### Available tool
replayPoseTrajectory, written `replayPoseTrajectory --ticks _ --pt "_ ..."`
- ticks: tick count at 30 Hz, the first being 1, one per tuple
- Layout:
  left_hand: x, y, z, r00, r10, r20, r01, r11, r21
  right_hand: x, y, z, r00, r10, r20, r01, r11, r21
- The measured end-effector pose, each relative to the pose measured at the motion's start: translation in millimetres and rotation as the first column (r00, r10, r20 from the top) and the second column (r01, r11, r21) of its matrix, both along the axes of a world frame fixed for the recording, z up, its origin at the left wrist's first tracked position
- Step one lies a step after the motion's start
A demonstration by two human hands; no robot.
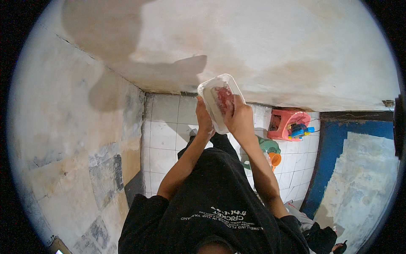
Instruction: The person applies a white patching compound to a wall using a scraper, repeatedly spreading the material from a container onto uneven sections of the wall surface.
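Observation:
A white rectangular tray (232, 81) is held up in front of me, above the floor and close to the wall. Pale residue coats its inside. My left hand (204, 117) grips the tray along its left side, the thumb up by the rim. Inside the tray, my right hand (240, 117) has its fingers closed on a red block-shaped pad (222, 96) speckled with white. Those fingers cover part of the pad, so whether it is a sponge or a brush I cannot tell.
A stained wall (270, 55) rises just ahead, another on the left (76, 148). On the white tiled floor (163, 137), to the right, are a pink plastic stool (281, 133) with a blue-and-yellow object (299, 132), a green container (270, 146) and an orange cup (275, 159). Beyond stands a blue door (312, 186).

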State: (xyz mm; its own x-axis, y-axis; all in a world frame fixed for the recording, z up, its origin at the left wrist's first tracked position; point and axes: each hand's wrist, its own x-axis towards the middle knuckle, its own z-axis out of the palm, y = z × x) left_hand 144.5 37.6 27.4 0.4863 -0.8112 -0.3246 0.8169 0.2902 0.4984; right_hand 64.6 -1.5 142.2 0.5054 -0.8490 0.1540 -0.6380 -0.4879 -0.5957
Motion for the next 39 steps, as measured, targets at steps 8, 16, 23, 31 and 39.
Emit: replayPoseTrajectory --ticks 8,16,23,31,39 --pt "-3 -2 -1 0.999 -0.040 0.033 0.039 0.999 0.022 0 0 0 0.999 -0.031 -0.020 0.032 0.999 0.039" --pt "-5 -4 -9 0.999 -0.048 0.003 0.048 0.999 0.019 3 4 4 1.000 -0.024 -0.018 0.025 0.999 0.035" --pt "-3 -2 -10 1.000 -0.006 -0.007 0.006 0.998 0.061 6 5 -2 1.000 -0.012 -0.023 0.012 1.000 -0.007" --pt "-1 -2 -15 0.996 -0.079 0.026 0.079 0.996 0.030 4 2 -8 0.999 -0.002 -0.049 0.003 1.000 0.021" --pt "-5 -3 -18 0.999 -0.032 -0.028 0.033 0.997 0.063 3 -2 -6 0.999 -0.028 -0.037 0.030 0.998 0.057"
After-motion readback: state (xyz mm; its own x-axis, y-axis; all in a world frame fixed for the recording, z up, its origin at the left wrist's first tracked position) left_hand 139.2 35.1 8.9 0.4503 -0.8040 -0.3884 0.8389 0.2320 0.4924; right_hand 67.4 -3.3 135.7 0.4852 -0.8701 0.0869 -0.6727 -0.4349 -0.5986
